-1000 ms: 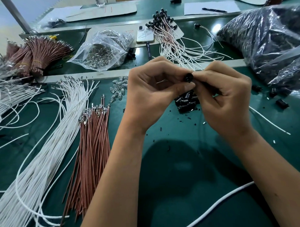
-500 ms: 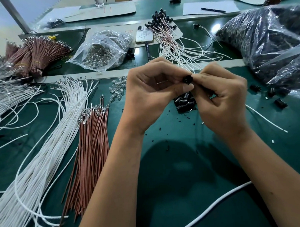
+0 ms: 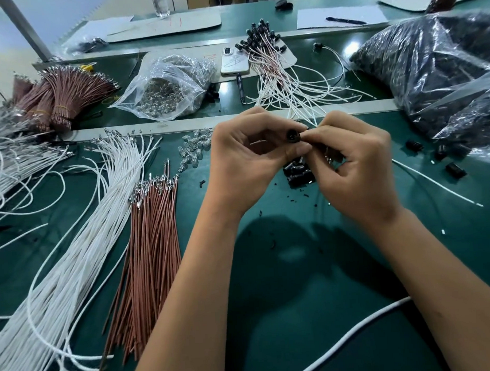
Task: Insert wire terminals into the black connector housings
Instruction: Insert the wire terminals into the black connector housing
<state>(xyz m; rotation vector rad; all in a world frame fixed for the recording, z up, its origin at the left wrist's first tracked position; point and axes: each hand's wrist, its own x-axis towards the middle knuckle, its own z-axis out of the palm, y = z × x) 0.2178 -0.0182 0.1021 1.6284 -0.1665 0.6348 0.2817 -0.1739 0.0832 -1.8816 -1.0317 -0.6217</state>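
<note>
Hands: left hand (image 3: pixel 245 157) and right hand (image 3: pixel 354 165) both pinch one black housing (image 3: pixel 293 135) | place: held up over more black housings (image 3: pixel 299 175) on green desk (image 3: pixel 284 309)

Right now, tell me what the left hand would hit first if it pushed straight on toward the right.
Likely the right hand: the left hand already meets it fingertip to fingertip around the small black housing pinched between them. Depth is hard to judge.
</note>
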